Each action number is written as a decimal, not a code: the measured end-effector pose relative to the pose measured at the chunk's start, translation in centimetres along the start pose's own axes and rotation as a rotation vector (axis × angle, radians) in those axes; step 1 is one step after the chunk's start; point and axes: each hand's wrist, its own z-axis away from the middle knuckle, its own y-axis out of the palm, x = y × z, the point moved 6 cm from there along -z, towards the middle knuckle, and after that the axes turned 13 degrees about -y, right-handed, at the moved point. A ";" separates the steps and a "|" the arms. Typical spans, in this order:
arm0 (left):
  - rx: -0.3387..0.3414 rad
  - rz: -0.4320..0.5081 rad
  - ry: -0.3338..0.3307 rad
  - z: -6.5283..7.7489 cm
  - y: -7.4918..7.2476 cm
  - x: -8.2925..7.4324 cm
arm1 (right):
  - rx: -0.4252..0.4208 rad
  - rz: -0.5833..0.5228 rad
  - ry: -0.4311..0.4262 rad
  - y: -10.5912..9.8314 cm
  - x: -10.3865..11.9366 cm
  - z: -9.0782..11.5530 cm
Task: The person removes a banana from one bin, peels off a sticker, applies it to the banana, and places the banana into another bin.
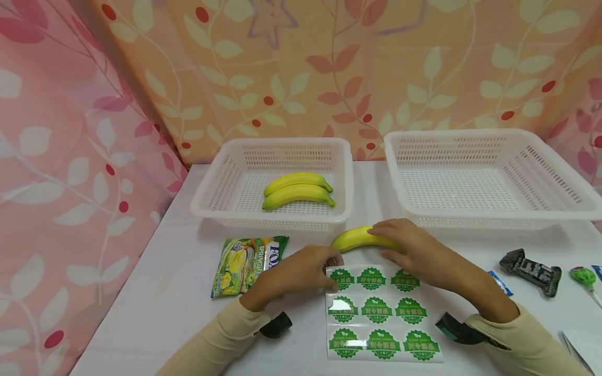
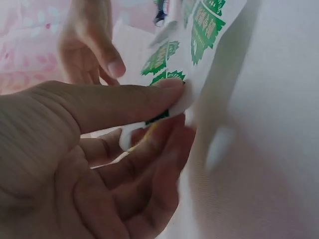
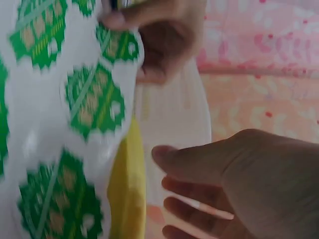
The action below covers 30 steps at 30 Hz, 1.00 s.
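Note:
My left hand (image 1: pixel 301 270) pinches the upper left corner of a sheet of green round stickers (image 1: pixel 383 326) between thumb and fingers. That corner is lifted and bends in the left wrist view. Just behind the sheet a yellow banana (image 1: pixel 354 239) lies on the table. Over the banana's right end is my right hand (image 1: pixel 416 253), overlapping it in the head view. In the right wrist view the right thumb (image 3: pixel 199 162) and fingers are spread and loosely bent, with a gap between them and the banana (image 3: pixel 130 184).
Two bananas lie in the left white basket (image 1: pixel 271 220); another white basket (image 1: pixel 498 215) stands at the back right. A candy bag (image 1: pixel 244 265) is at left. On the right are a black bone-shaped packet (image 1: pixel 531 271), a green lollipop (image 1: pixel 583 277), a small blue packet (image 1: pixel 501 284) and a metal tool (image 1: pixel 575 351).

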 end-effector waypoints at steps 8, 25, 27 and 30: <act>0.163 0.321 -0.060 -0.3 -0.1 0.4 | -0.020 -0.013 -0.290 2.5 4.1 -0.6; 0.347 0.474 0.013 -0.2 0.5 -0.1 | 0.076 -0.053 -0.228 4.4 3.6 -0.6; 0.343 0.479 0.005 -0.2 0.4 0.0 | 0.075 -0.036 -0.242 4.4 3.7 -0.7; 0.355 0.495 -0.002 -0.2 0.4 0.0 | 0.040 0.001 -0.301 4.2 3.8 -0.7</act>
